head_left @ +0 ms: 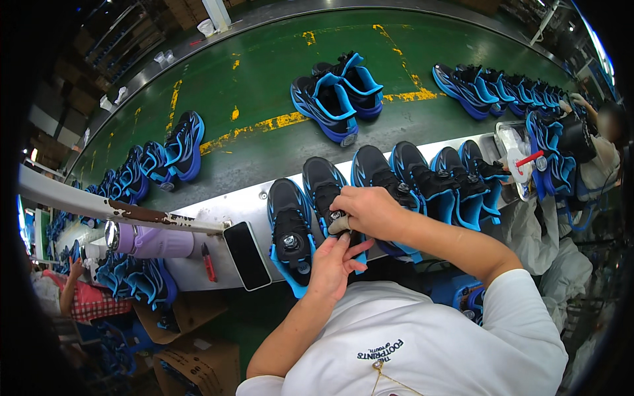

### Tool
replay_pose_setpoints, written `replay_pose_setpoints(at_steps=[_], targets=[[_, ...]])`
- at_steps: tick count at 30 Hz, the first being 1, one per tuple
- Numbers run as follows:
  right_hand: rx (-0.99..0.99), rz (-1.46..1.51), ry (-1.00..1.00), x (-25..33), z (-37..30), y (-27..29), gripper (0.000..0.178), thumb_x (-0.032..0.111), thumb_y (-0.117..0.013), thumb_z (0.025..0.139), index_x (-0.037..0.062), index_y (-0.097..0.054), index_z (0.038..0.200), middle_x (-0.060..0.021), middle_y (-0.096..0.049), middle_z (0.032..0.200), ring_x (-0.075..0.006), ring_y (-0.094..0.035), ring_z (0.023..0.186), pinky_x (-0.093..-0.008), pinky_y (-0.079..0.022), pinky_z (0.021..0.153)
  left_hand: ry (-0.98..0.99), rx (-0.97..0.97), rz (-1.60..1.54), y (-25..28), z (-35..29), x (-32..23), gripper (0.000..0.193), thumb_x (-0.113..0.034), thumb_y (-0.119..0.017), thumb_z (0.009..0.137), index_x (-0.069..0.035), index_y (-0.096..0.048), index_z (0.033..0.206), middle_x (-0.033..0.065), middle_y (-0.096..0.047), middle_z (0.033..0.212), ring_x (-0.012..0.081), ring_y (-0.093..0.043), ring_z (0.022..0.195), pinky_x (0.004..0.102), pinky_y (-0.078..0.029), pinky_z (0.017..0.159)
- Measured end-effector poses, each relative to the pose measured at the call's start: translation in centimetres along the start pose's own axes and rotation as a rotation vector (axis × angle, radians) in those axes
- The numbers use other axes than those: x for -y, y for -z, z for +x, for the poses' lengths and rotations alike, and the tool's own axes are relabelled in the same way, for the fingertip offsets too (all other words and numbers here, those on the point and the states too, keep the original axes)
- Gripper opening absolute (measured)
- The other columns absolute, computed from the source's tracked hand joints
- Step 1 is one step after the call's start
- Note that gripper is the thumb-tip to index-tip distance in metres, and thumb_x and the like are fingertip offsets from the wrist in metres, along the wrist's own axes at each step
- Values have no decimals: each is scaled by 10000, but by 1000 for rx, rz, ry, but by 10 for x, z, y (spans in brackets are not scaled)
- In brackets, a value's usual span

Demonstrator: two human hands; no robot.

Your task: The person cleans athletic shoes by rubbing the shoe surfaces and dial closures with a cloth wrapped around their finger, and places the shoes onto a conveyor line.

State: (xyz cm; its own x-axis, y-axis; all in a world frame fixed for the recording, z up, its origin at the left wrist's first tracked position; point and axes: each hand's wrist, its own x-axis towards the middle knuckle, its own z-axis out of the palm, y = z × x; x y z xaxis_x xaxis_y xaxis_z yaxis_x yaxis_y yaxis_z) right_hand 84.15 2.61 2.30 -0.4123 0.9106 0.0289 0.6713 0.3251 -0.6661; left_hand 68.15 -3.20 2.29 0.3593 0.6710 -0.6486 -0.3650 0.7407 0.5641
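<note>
The person's right hand [370, 211] is clenched over the tongue of a black-and-blue sneaker [325, 191] that stands second from the left in a row of like shoes on the grey ledge [247, 201] beside the green conveyor belt [251, 79]. Under its fingers a small grey cloth or pad [340, 226] is pressed against the shoe's round dial closure. The left hand [335, 261] rises from below with fingers loosely curled, its fingertips touching the underside of that pad and the shoe's front edge; whether it truly grips anything cannot be told. Just left stands another sneaker [290, 231] with its dial showing. Farther left on the ledge lie a black smartphone [247, 255], a red pen-like tool [209, 263] and a lilac bottle [155, 241] on its side. A pair of sneakers [337, 96] rides on the belt beyond.
</note>
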Motion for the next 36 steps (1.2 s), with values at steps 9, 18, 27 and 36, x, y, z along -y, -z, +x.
replay_pose_setpoints(at_steps=[9,18,27,36], targets=[[-87,53,81,-7,-8,-8,218,156,-692,780,84,-696,985,-89,-612,890,-301,-637,827,-396,-521,715,-31,-12,40,-8,2,3,244,-186,-454,1024,18,-498,1151,137,-574,1176,285,-641,1090,269,-566,562],[214,247,210,-22,9,19,301,112,-695,769,74,-685,1068,-115,-570,920,-311,-610,898,-390,-502,761,76,0,58,2,-2,-5,284,-200,-528,993,18,-508,1173,140,-546,1248,339,-610,1137,301,-581,556],[2,103,150,-25,-7,5,271,156,-731,754,82,-685,1010,-84,-585,874,-284,-625,800,-367,-508,672,39,-7,47,-6,0,4,267,-160,-490,1004,22,-492,1199,134,-549,1224,298,-622,1126,264,-568,549],[-60,145,148,-26,-13,-6,317,73,-714,735,58,-676,1050,-98,-550,881,-314,-601,815,-374,-508,710,-17,-82,-24,-19,7,24,223,-149,-476,1009,10,-506,1162,124,-595,1158,244,-646,1068,250,-572,558]])
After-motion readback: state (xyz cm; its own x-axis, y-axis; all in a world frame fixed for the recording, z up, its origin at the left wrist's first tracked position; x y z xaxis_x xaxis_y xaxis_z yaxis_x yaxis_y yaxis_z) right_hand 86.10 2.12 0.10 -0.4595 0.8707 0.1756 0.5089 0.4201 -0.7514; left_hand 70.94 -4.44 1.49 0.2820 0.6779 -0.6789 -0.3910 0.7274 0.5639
